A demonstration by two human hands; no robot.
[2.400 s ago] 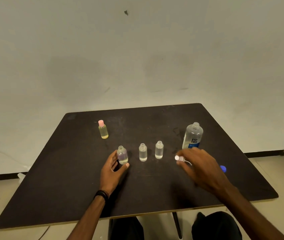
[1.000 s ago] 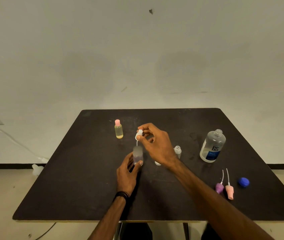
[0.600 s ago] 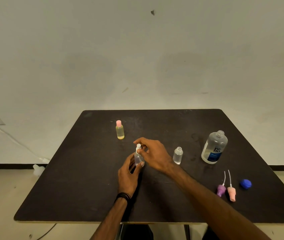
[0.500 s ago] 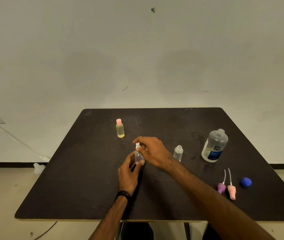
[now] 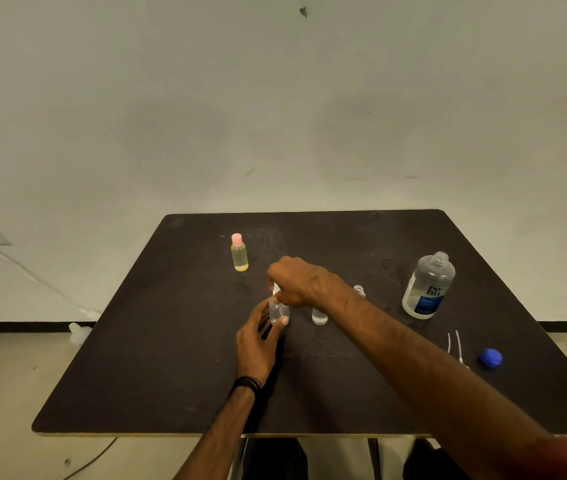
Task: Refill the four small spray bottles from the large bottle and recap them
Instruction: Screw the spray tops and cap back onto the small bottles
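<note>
- The left hand wraps thumb and fingers around a small clear plastic spray bottle standing on the dark square table near its middle.
- The right hand comes over from the right and pinches a white spray cap at that bottle's neck; how far the cap is seated cannot be told.
- Two more small clear bottles sit just right of it, largely hidden by the right forearm — one base and one open neck show.
- A small yellow-filled bottle with a pink cap stands upright, farther back and to the left.
- The large clear bottle with a blue label stands uncapped at the right, well apart from the hands.
- Its round blue cap lies near the table's right edge — beside two thin white dip tubes of loose spray heads.
</note>
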